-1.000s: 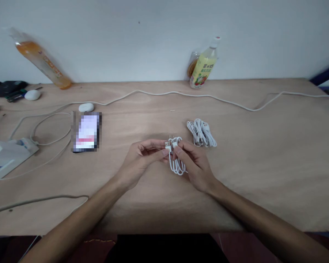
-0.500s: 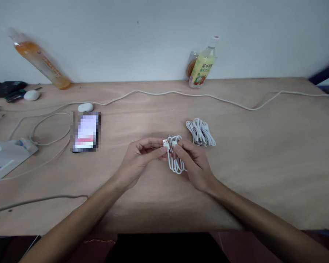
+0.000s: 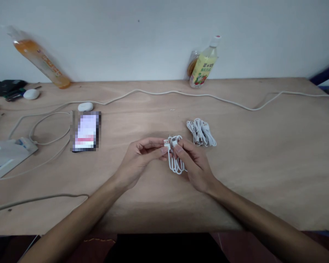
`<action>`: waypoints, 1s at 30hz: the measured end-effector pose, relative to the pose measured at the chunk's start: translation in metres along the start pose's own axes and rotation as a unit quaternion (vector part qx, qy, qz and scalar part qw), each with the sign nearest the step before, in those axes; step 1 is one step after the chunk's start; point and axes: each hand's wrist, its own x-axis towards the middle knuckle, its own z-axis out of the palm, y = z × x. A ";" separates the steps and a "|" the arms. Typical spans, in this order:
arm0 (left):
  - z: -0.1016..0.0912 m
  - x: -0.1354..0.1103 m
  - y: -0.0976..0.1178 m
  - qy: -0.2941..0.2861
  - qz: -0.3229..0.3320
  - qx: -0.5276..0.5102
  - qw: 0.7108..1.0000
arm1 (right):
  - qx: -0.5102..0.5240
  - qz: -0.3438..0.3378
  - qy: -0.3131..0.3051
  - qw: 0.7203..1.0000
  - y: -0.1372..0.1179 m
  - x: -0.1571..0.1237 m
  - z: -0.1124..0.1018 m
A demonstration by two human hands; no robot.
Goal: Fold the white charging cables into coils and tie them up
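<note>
Both hands meet over the middle of the wooden table [image 3: 263,153]. My left hand [image 3: 138,160] pinches the plug end of a coiled white USB cable [image 3: 175,165]. My right hand [image 3: 194,164] grips the same coil from the right, fingers closed round its loops. The coil hangs between the two hands, just above the table top. A second coiled white cable [image 3: 200,132] lies flat on the table just behind and right of my right hand.
A phone [image 3: 85,132] lies left of the hands, a white earbud case [image 3: 85,106] behind it. A long white cord [image 3: 208,96] runs across the back. A juice bottle [image 3: 203,65] stands at the wall; another bottle [image 3: 40,58] leans far left. A white device [image 3: 5,151] sits at left edge.
The hands and the coil have barely shifted; my left fingers adjusted their pinch on the plug end slightly.
</note>
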 end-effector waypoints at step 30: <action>0.003 0.000 0.004 0.014 -0.010 -0.006 1.000 | -0.047 -0.033 -0.026 0.998 0.001 0.002 -0.003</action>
